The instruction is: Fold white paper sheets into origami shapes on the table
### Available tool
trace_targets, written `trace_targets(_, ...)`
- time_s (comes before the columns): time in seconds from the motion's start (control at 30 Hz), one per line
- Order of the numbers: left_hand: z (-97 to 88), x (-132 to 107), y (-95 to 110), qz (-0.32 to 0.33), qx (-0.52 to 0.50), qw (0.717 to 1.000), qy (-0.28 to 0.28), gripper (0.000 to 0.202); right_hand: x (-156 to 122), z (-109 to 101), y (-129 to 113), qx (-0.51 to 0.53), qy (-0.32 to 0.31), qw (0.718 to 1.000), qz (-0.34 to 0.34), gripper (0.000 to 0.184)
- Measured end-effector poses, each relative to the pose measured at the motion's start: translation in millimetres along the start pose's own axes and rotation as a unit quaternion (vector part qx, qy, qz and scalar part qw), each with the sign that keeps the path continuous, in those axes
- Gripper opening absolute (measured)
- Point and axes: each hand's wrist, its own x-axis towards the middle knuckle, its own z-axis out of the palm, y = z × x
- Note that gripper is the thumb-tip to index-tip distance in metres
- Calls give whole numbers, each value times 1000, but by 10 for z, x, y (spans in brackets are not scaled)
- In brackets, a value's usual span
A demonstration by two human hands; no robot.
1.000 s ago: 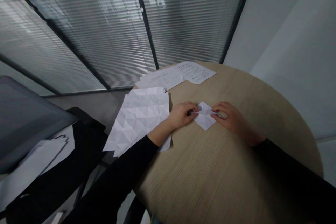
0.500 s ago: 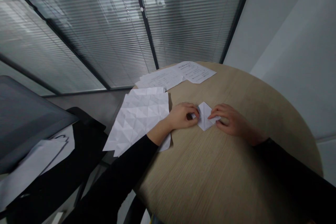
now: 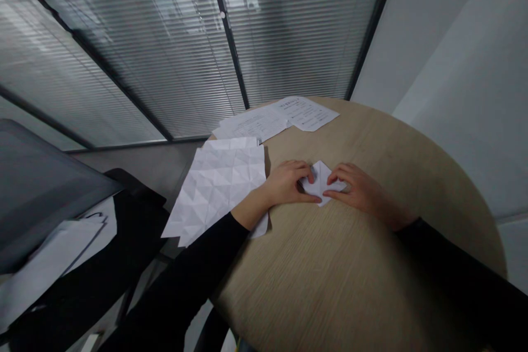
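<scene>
- Creased white sheets point(image 3: 225, 170) lie beneath the left forearm.
- Left hand point(image 3: 289, 182): thumb and fingertips parted on the folded paper point(image 3: 320, 171); I cannot tell if they pinch.
- Folded paper: between both hands on the round table point(image 3: 330, 286).
- Right hand point(image 3: 359, 190): likewise, opposite side.

wht paper point(image 3: 321, 175), folded, diamond-ish, crease down ctr, corners pointing far & near, on rnd table point(image 3: 330, 264)

The folded paper point(image 3: 320, 177) lies on the table point(image 3: 330, 275), the left hand point(image 3: 289, 181) at its left, the right hand point(image 3: 358, 188) at its right. Creased sheets point(image 3: 226, 176) lie left of it, printed pages point(image 3: 305, 114) behind it.
</scene>
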Motion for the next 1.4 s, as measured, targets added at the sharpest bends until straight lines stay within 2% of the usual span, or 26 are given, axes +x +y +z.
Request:
trace_targets(0.33, -19, -2, -31, -5, -10, 1000, -13, 56, -31, -108, 177, 25, -18, 999, -11, 13)
trace_targets(0.57, -8, 2, -80, -2, -26, 1000, 0, 27, -67, -212, 286, 50, -31, 998, 1, 12)
trace_targets(0.73, 11, 1, -109, -3, -13, 1000, 2, 19, -103, -227, 336, 52, -17, 998, 7, 18)
trace_targets(0.83, 17, -8, -109, -18, 15, 1000, 7, 23, -102, -199, 322, 45, 0, 999, 8, 20)
trace_targets(0.97, 3, -19, -100, -58, 38, 997, 31, 41, -98, -146, 294, 1, 33, 999, 24, 8)
trace_targets(1.07, -11, -18, -92, -54, 30, 997, 35, 46, -108, -111, 283, -30, 55, 998, 32, 34)
trace_targets(1.17, -9, -13, -84, -44, 14, 998, 30, 47, -118, -91, 273, -41, 39, 998, 28, 54)
trace_targets(1.3, 16, -12, -83, -52, -4, 998, 31, 48, -115, -82, 261, -41, 29, 999, 22, 62)
trace_targets(1.4, 31, -15, -87, -55, -5, 998, 34, 47, -106, -80, 258, -26, 31, 999, 18, 57)
